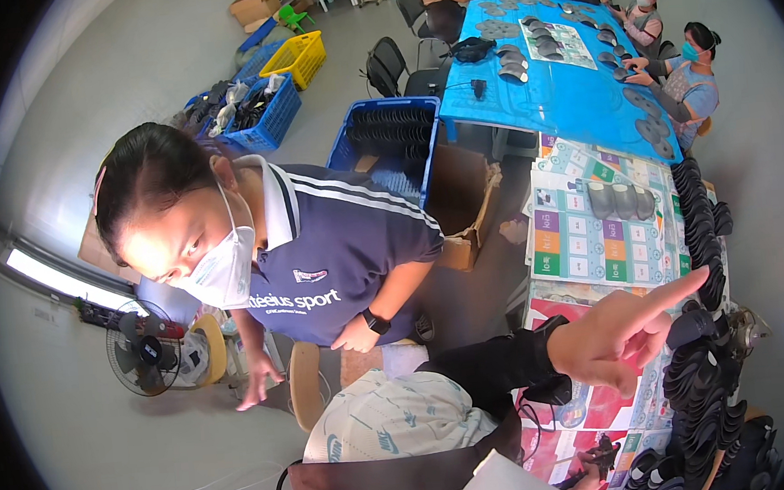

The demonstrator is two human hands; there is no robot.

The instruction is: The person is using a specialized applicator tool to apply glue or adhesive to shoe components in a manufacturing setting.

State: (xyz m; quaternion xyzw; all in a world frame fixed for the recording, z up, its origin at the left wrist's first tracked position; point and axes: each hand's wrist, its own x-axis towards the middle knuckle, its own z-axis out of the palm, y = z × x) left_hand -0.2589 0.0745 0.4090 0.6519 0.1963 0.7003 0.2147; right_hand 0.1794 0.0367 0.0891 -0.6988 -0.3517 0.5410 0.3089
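Observation:
My left hand reaches out over the table from a black sleeve, its index finger stretched to the right and the other fingers partly curled. It holds nothing. Beyond the fingertip runs a long row of nested black curved pads along the table's far edge. Low in the picture, what looks like my right hand is at a small dark piece; its grip is too small to make out. Colourful printed sheets cover this table, with several grey curved pads lying on them.
A person in a navy polo shirt and mask leans close on the left. Co-workers sit along a blue-covered table farther off. A blue crate of dark pads, an open carton, chairs and a fan stand around.

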